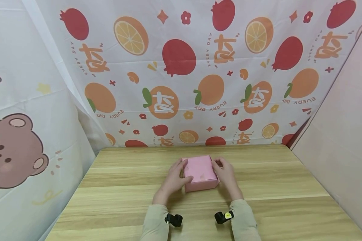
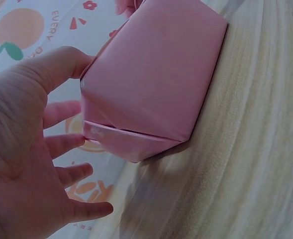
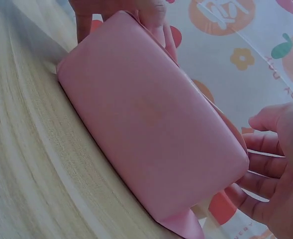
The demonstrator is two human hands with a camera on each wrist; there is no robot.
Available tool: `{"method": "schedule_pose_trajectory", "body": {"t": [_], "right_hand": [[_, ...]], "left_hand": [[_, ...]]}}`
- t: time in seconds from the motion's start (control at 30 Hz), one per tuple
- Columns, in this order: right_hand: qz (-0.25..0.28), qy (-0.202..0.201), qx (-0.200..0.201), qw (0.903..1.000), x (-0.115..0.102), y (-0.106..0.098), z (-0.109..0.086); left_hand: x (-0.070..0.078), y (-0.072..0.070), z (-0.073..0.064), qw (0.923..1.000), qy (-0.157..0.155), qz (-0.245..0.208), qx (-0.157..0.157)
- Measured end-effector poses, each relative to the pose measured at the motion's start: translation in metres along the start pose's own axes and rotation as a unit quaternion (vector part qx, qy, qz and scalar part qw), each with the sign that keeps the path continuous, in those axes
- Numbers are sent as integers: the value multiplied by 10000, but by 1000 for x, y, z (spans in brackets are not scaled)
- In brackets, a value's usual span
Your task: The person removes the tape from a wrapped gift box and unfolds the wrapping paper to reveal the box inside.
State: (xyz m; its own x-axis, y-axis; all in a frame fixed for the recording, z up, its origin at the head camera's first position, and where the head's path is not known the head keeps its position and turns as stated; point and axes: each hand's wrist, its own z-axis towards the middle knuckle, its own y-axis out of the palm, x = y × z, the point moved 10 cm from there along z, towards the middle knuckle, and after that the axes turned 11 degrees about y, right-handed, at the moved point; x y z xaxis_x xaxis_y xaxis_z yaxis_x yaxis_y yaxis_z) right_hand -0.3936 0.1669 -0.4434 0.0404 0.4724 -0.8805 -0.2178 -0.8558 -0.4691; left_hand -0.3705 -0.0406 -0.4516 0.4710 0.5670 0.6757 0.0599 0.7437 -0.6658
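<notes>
Pink paper wraps a small rectangular box (image 1: 200, 173) sitting mid-table on the pale wooden tabletop (image 1: 123, 187). My left hand (image 1: 172, 180) rests against its left end, fingers loosely spread and straight, thumb along the near edge. My right hand (image 1: 227, 174) cups the right end, fingers relaxed. It looks light and stiff-sided, though the smooth paper seems slippery and easily creased; the two short ends are the best hold.

Head view: from above, facing forward and down over the desk (image 1: 259, 174). Wrist views: close in, from opposite sides. Shared: one pink box (image 1: 200, 172).
</notes>
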Motion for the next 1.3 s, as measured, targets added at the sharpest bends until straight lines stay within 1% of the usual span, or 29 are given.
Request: {"method": "schedule_pose_trajectory", "body": {"t": [0.1,0.27,0.33,0.47,0.57,0.67,0.73,0.9,0.97,1.07,1.3], "right_hand": [[43,-7,-133,9999,0,3,-1],[96,-60,-570,9983,-1,12,-4],[80,-164,-695,9974,-2,15,-6],[23,-367,-826,9959,-6,18,-9],[28,-389,-820,9959,-7,18,-10],[-1,-367,-681,9970,-8,15,-9],[-14,-311,-572,9979,-7,13,-9],[-76,-213,-325,9992,-7,6,-8],[-117,-271,-250,9993,-9,5,-8],[-165,-347,-159,9991,-10,3,-8],[-319,-387,-94,9987,-6,7,-4]], "left_hand": [[-1,0,-1,10000,-64,-71,-11],[-1,-2,-3,9997,-145,-190,56],[-1,-4,-4,9995,-172,-197,173],[-5,-11,-6,9975,-395,-271,526],[-8,-17,-7,9952,-545,-200,794],[-10,-23,-8,9936,-624,44,945],[-10,-26,-9,9929,-647,172,987],[-9,-28,-8,9929,-535,400,982],[-8,-29,-8,9929,-485,483,971],[-7,-29,-8,9927,-507,508,965],[-5,-33,-9,9899,-488,551,1208]]}}
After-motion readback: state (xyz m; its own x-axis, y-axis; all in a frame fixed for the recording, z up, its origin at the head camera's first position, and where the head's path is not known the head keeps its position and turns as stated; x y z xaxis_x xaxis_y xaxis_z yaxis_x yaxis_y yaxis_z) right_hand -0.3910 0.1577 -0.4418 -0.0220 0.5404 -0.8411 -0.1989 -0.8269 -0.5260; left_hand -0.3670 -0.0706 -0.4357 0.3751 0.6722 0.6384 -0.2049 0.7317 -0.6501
